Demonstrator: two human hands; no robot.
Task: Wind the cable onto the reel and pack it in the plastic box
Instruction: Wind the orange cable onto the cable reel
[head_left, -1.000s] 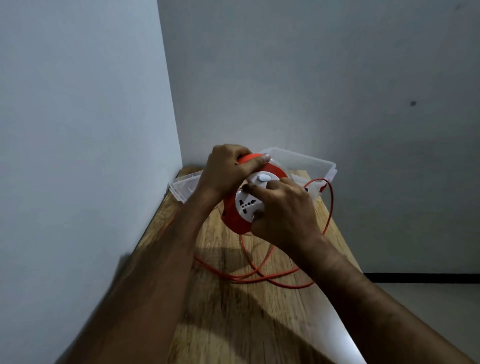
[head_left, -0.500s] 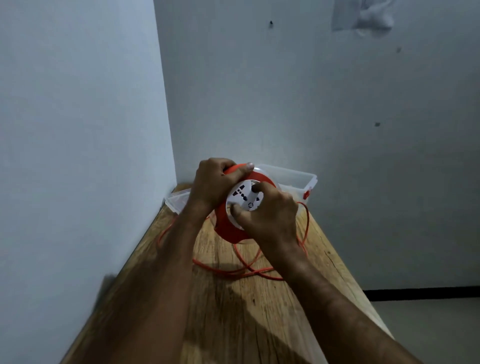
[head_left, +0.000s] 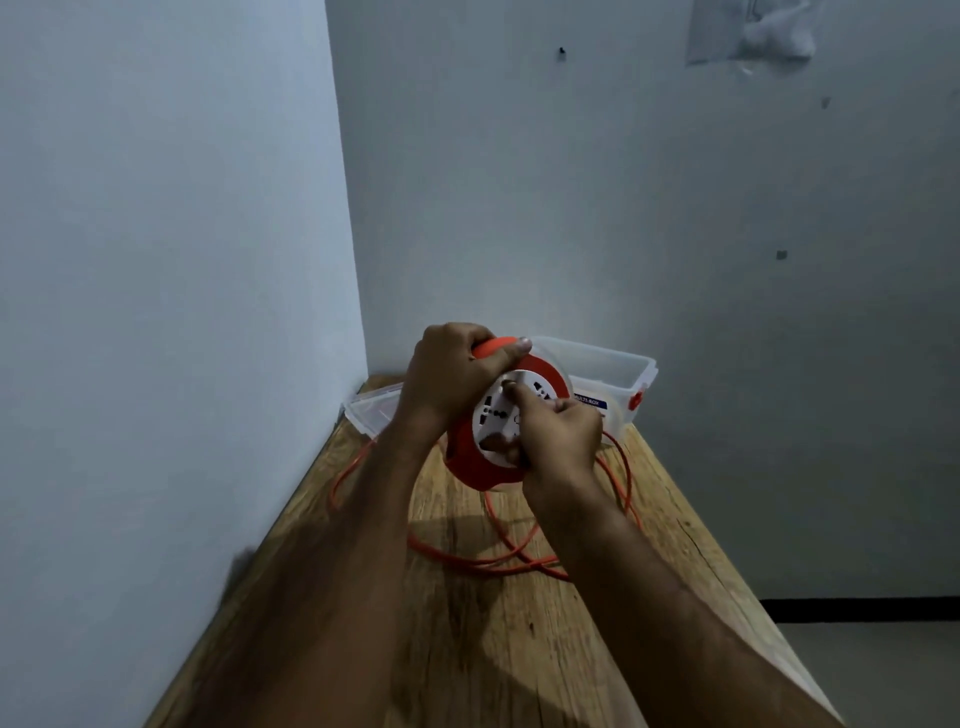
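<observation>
On a wooden table (head_left: 519, 649) in a bare corner, the left hand (head_left: 452, 384) grips the reel (head_left: 467, 457) by its handle. The right hand (head_left: 558, 441) pinches its white hub, a sound hold for cranking. The limp cable (head_left: 483, 558) will likely snag.

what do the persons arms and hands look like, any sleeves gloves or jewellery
Both forearms are bare as far as the frame shows, with no sleeve in view. The left hand and the right hand wear no gloves. No watch, bracelet or ring shows on either, though the light is dim and some fingers are hidden. A short, plain thumbnail shows on the left hand.
</observation>
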